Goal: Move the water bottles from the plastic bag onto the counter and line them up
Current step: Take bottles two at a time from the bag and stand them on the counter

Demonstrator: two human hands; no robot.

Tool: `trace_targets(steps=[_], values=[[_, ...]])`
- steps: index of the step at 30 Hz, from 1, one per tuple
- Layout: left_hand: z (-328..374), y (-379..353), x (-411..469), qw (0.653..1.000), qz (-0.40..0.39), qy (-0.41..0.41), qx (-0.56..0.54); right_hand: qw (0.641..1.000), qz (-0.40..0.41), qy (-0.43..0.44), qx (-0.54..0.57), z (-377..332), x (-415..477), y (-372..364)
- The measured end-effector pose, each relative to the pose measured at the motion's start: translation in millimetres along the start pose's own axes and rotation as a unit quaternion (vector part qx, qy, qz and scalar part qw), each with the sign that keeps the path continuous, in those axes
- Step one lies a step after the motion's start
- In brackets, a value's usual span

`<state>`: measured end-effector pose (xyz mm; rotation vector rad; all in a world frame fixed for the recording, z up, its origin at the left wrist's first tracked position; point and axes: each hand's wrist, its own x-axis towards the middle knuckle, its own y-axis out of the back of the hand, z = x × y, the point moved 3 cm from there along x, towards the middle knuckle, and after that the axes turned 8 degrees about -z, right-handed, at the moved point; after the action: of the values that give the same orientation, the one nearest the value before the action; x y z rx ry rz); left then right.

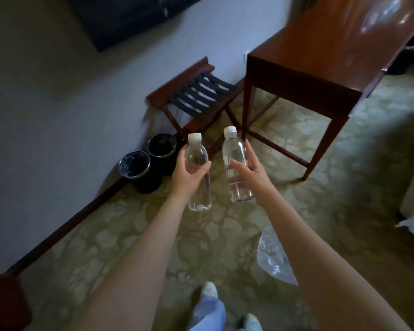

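Early days, probably: left grip (189,174) curled round one bottle (199,197), right grip (250,174) round the other bottle (234,156). Bag (271,259) sits below the right grip, and neither's on the table (320,56) ahead yet.

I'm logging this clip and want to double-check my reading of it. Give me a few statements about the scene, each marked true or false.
1. The left hand grips the left bottle, and the right hand grips the right bottle. True.
2. Both bottles are uncapped. False: each carries a white cap.
3. The plastic bag hangs from the right hand. False: it lies on the carpet, partly behind the right forearm.
4. Two black bins stand by the wall. True.
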<state>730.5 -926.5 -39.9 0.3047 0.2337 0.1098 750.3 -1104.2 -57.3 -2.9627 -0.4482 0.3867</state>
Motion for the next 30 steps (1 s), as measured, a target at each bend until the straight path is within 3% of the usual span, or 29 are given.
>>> trace_targets(steps=[6,13,24,30], values=[[15.7,130.0,-81.6,0.987,0.157,-0.017,-0.017,0.995,-0.077,0.053,-0.028,-61.7,-15.0,-134.3],[-5.0,308.4,-200.8,0.931,0.348,-0.019,-0.107,0.968,-0.213,0.108,-0.074,-95.4,-52.2,-333.6],[-87.7,598.8,-447.5,0.839,0.535,-0.068,-0.070,0.881,-0.440,0.160,-0.068,-67.0,-172.7,-716.8],[-126.7,706.1,-532.1,0.800,0.593,-0.079,-0.045,0.816,-0.537,0.196,-0.088,-47.7,-227.5,-876.7]])
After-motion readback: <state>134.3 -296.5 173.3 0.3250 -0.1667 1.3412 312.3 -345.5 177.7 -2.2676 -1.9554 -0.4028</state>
